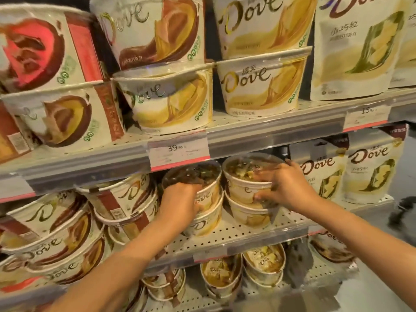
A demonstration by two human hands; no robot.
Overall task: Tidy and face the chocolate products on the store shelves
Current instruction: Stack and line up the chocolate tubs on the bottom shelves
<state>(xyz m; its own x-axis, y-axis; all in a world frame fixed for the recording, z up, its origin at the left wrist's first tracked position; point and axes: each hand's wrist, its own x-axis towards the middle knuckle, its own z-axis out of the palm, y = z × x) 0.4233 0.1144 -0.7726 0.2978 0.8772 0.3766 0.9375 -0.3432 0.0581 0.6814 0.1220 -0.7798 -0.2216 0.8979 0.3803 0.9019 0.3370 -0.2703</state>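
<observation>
Under the white price tag (pixel 179 149), each hand grips a stacked top tub: left hand (pixel 180 202) on the brown-topped white chocolate tub (pixel 203 183), right hand (pixel 286 183) on the yellow-topped white chocolate tub (pixel 243 176). Next, I think, they need turning until the names face out.

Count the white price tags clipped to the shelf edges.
2: one reading 39 on the upper rail's middle, one reading 15.9 at its right. Lower rails may hide others.

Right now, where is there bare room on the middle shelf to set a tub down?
Bare perforated middle shelf shows in front of the two small tub stacks, between the left hand's stack and the right hand's stack, out to the front lip. A narrower strip runs right of that stack toward the pouches. Left side is crowded with leaning large tubs.
</observation>
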